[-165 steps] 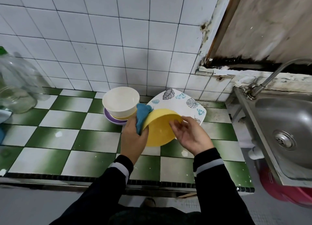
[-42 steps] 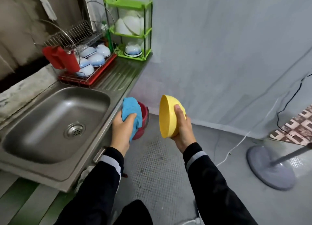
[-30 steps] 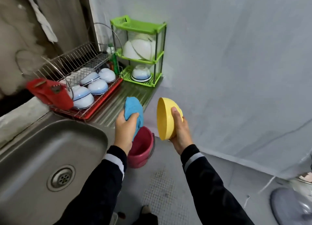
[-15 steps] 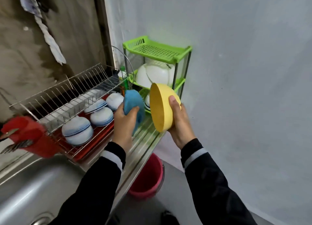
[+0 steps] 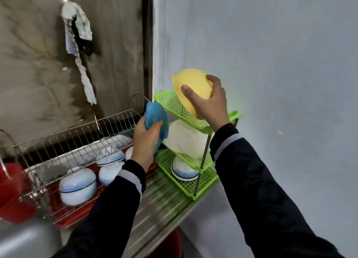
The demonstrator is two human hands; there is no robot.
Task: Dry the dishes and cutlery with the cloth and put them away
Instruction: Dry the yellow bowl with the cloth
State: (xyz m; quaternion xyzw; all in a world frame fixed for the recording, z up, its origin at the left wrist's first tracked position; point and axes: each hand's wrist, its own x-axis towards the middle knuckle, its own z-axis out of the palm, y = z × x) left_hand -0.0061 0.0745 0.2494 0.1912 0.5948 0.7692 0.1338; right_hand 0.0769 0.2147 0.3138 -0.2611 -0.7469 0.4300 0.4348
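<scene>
Above green rack [image 5: 174,104], plain yellow bowl [image 5: 193,89] tilted, right hand [image 5: 211,104] grip

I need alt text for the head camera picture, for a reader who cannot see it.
A person's right hand holds a yellow bowl tilted over the top shelf of a green plastic rack, while the left hand grips a blue cloth beside it. To the left, a wire dish rack holds white-and-blue bowls.

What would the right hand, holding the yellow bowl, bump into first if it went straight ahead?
Probably the pale wall behind the green rack. The right hand holds the yellow bowl just above the rack's top shelf, so it may clear it; depth is unclear.
</scene>
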